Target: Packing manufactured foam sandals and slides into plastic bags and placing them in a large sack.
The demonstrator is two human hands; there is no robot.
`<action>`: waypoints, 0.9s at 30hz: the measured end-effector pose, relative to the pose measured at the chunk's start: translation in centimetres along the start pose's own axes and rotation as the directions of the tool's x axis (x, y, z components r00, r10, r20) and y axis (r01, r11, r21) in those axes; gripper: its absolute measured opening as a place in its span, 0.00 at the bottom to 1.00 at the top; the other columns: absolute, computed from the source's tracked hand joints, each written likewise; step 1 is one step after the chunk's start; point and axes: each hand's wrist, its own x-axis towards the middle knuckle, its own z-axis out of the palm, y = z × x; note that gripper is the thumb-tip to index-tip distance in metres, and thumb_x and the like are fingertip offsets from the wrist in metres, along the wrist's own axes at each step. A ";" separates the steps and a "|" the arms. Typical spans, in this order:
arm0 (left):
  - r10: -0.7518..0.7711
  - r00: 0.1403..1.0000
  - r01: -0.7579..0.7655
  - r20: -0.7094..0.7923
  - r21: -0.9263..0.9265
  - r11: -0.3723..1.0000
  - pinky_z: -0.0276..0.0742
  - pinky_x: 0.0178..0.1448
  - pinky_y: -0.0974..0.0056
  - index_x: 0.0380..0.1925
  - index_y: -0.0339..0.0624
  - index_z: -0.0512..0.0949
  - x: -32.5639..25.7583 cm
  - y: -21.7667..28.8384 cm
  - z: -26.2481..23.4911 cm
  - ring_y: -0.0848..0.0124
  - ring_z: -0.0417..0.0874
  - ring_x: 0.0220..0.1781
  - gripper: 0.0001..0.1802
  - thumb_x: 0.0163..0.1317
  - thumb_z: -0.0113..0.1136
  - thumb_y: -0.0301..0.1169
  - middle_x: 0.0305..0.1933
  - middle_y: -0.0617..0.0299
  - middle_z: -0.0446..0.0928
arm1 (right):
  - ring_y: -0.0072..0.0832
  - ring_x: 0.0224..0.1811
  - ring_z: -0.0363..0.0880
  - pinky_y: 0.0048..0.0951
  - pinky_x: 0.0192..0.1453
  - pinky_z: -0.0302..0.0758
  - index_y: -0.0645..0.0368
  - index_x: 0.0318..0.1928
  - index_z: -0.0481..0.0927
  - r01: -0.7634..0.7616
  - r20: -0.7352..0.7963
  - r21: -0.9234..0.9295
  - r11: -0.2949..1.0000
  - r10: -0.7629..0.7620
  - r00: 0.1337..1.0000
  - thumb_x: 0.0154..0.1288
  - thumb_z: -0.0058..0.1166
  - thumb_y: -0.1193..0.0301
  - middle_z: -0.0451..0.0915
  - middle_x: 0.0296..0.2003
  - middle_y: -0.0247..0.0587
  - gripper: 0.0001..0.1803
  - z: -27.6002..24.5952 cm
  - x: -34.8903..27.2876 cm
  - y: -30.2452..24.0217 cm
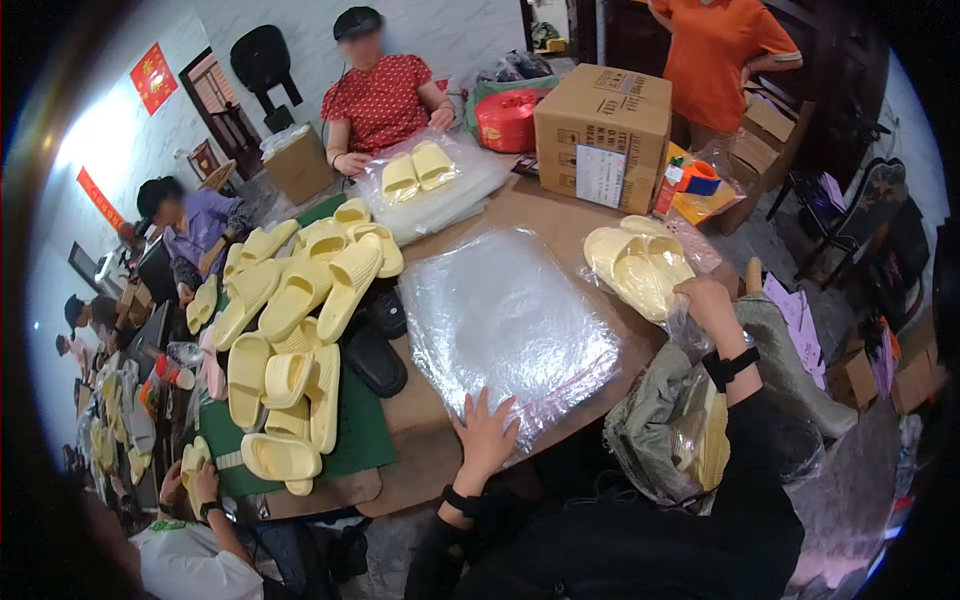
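Note:
My left hand (pixel 485 437) lies on the near edge of a stack of clear plastic bags (pixel 505 320), its fingers spread and nothing held in them. On the right, my right hand (pixel 708 303) is closed on the near end of a pair of pale yellow slippers (pixel 637 262) wrapped in clear plastic. Below that hand, a grey-green woven sack (pixel 645 425) stands with its mouth open, and more bagged yellow slippers (pixel 712 440) show inside it.
Loose yellow slippers (pixel 295 290) are heaped on a green mat (pixel 360 440) at left, beside black slippers (pixel 372 362). A cardboard box (pixel 603 135) stands at the far side. Across the table, a person in red (pixel 380 108) handles bagged slippers; other people sit at left.

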 end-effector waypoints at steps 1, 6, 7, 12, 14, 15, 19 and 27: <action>-0.020 1.000 0.020 -0.003 0.005 1.000 0.43 0.63 0.26 0.55 0.62 0.73 0.0 -0.1 0.0 0.42 0.50 0.70 0.23 0.57 0.57 0.42 0.67 0.49 0.57 | 0.43 0.38 0.79 0.41 0.43 0.75 0.53 0.35 0.84 -0.029 0.102 -0.056 0.998 0.035 0.994 0.52 0.47 0.77 0.81 0.33 0.46 0.13 0.7 -0.1 0.3; 0.004 0.999 -0.004 0.040 0.015 1.000 0.43 0.63 0.26 0.57 0.62 0.71 0.0 -0.3 0.2 0.43 0.49 0.70 0.24 0.58 0.55 0.45 0.69 0.49 0.54 | 0.44 0.55 0.72 0.43 0.52 0.72 0.54 0.46 0.78 -0.033 0.402 -0.290 0.956 0.153 0.903 0.51 0.51 0.74 0.73 0.52 0.49 0.18 0.0 -0.1 -4.1; -0.032 0.999 0.032 0.025 0.019 0.999 0.43 0.63 0.26 0.57 0.62 0.71 0.1 -0.2 0.3 0.43 0.49 0.70 0.24 0.58 0.55 0.45 0.69 0.49 0.54 | 0.44 0.56 0.71 0.42 0.55 0.70 0.56 0.47 0.78 0.093 0.245 -0.249 0.964 -0.030 0.969 0.50 0.51 0.76 0.72 0.53 0.51 0.19 -0.7 -0.4 -6.0; 0.003 0.998 -0.004 0.067 0.008 1.000 0.43 0.65 0.29 0.57 0.63 0.70 0.1 -0.1 0.1 0.40 0.46 0.71 0.24 0.60 0.54 0.47 0.69 0.46 0.53 | 0.47 0.54 0.71 0.41 0.58 0.68 0.61 0.49 0.76 0.328 0.184 0.473 0.818 -0.456 0.871 0.53 0.51 0.78 0.71 0.55 0.53 0.19 -0.6 -1.0 -16.5; -0.018 0.999 0.019 0.050 -0.018 1.000 0.43 0.65 0.30 0.57 0.62 0.70 0.0 0.2 -0.2 0.41 0.47 0.71 0.24 0.60 0.54 0.47 0.69 0.46 0.53 | 0.46 0.53 0.72 0.40 0.56 0.70 0.61 0.48 0.76 0.378 0.209 0.525 0.763 -0.546 0.812 0.54 0.53 0.75 0.72 0.54 0.51 0.18 1.5 -1.5 -18.4; -0.011 0.999 0.013 0.037 -0.053 0.999 0.43 0.65 0.31 0.57 0.60 0.70 0.0 0.2 -0.5 0.41 0.47 0.71 0.24 0.60 0.54 0.47 0.68 0.45 0.54 | 0.46 0.53 0.72 0.40 0.56 0.70 0.61 0.48 0.76 0.386 0.207 0.529 0.756 -0.556 0.805 0.54 0.53 0.75 0.72 0.54 0.51 0.18 2.5 -1.6 -18.9; -0.057 0.993 0.052 -0.100 -0.051 0.997 0.49 0.66 0.38 0.57 0.53 0.70 0.1 -0.8 -3.1 0.44 0.55 0.68 0.25 0.60 0.55 0.43 0.66 0.42 0.57 | 0.45 0.51 0.73 0.38 0.54 0.71 0.60 0.47 0.76 0.453 0.252 0.523 0.722 -0.638 0.727 0.55 0.52 0.74 0.74 0.52 0.48 0.17 5.8 -2.0 -20.1; -0.206 0.766 0.191 -0.609 -0.091 0.977 0.59 0.64 0.50 0.58 0.42 0.66 1.3 -9.2 -11.1 0.43 0.63 0.62 0.29 0.55 0.59 0.32 0.61 0.37 0.62 | 0.45 0.53 0.72 0.38 0.55 0.71 0.61 0.46 0.76 0.441 0.298 0.527 0.727 -0.644 0.705 0.56 0.52 0.71 0.75 0.51 0.48 0.16 7.2 -2.8 -20.0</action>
